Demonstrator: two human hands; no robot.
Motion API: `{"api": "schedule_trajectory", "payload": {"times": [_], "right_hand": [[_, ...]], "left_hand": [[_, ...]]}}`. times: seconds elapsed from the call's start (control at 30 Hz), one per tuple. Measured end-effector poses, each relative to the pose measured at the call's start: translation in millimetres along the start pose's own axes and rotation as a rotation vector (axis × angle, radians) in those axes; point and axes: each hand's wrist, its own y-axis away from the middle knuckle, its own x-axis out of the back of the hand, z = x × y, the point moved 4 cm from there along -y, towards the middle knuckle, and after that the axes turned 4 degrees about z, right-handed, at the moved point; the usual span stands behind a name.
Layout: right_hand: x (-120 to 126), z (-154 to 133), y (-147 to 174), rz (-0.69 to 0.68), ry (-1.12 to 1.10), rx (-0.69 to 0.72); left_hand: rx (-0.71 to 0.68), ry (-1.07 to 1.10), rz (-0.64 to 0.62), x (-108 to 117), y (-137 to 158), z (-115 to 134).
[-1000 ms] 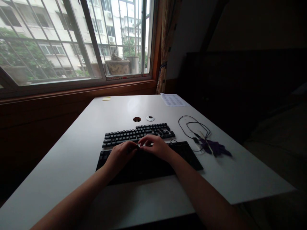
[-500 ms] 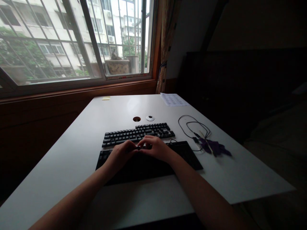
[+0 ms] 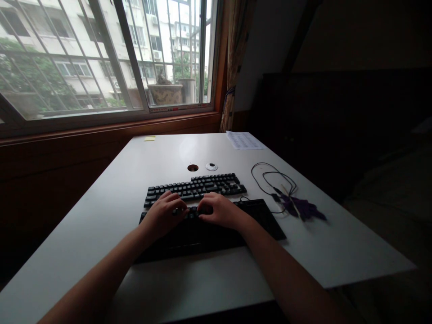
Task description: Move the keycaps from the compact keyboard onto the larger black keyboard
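A black keyboard base lies on the white table, mostly dark and without visible keycaps in front. Along its rear edge a short row of black keycaps shows between my hands. My left hand rests over the left rear part of the base, fingers bent and slightly apart, tips beside those keycaps. On their other side is my right hand, thumb and index finger curved with a gap between them. Nothing held shows in either hand. Behind the base, loose black keycaps lie in keyboard-like rows.
At the right lie a looped black cable and a purple cloth-like item with a thin stick across it. A round hole, a white cap, printed paper and a yellow note are farther back.
My hands were together over a small dark piece at the rear edge. They have parted, the left one moving left, and the row of keycaps between them has come into view.
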Motion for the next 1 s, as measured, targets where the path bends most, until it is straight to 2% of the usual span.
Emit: {"api": "schedule_trajectory", "payload": {"times": [0.2, 0.4, 1.0], "right_hand": [[-2.0, -2.0, 1.2, -0.010, 0.055, -0.006], [0.5, -2.5, 2.3, -0.017, 0.076, 0.002], [-3.3, -6.6, 1.7, -0.019, 0.139, 0.031]], "left_hand": [[-0.060, -0.025, -0.094, 1.6, 2.7, 1.1], [-0.056, -0.053, -0.149, -4.1, 5.4, -0.4], [-0.084, -0.029, -0.166, -7.3, 7.0, 4.6]]}}
